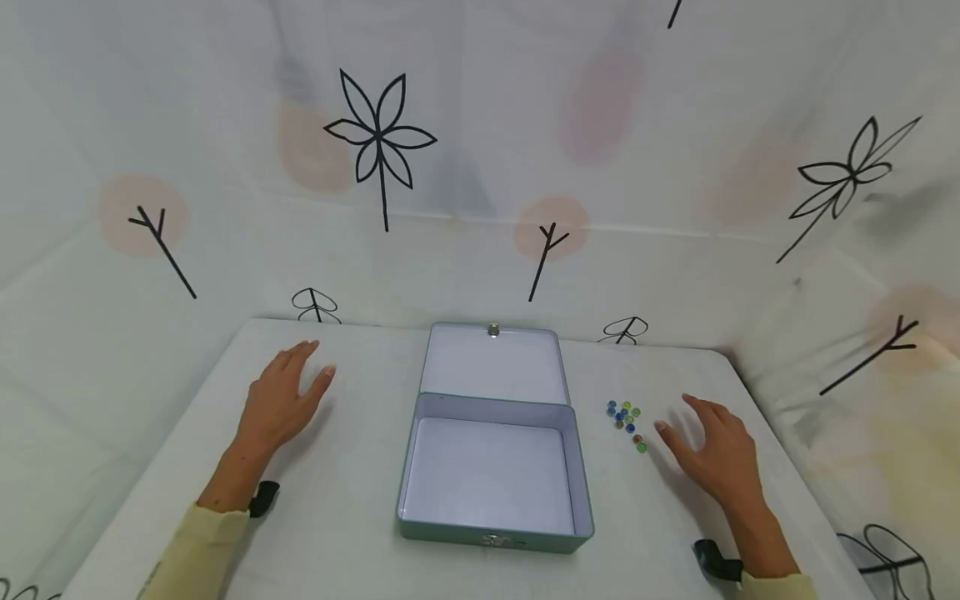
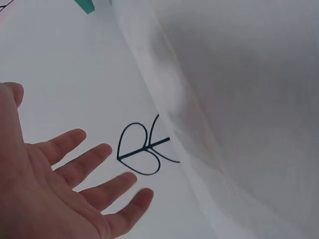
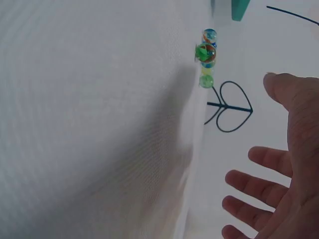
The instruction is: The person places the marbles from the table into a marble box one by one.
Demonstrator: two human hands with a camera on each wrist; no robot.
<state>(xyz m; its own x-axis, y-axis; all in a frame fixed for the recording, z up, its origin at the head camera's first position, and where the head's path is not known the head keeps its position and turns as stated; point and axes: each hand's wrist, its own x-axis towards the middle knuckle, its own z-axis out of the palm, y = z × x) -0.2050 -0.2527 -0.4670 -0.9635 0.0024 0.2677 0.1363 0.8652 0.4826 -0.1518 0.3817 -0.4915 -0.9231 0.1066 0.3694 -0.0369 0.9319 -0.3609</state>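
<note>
A green metal box (image 1: 495, 542) with a pale inside stands in the middle of the table, its lid (image 1: 491, 362) swung back and nothing inside it. To its right lies a loose cluster of glass marbles (image 1: 628, 418), blue, green and brownish; the marbles (image 3: 206, 55) also show in the right wrist view. My right hand (image 1: 716, 454) hovers just right of them with fingers spread, holding nothing. On the far side of the box, at the left, my left hand (image 1: 277, 400) is held over the table, fingers apart and nothing in its grasp.
A white cloth covers the table (image 1: 330, 533). Behind it and at both sides hangs a pale curtain (image 1: 480, 167) printed with line-drawn flowers and coloured spots. Each wrist carries a dark camera mount, such as the black mount (image 1: 716, 560) on the right.
</note>
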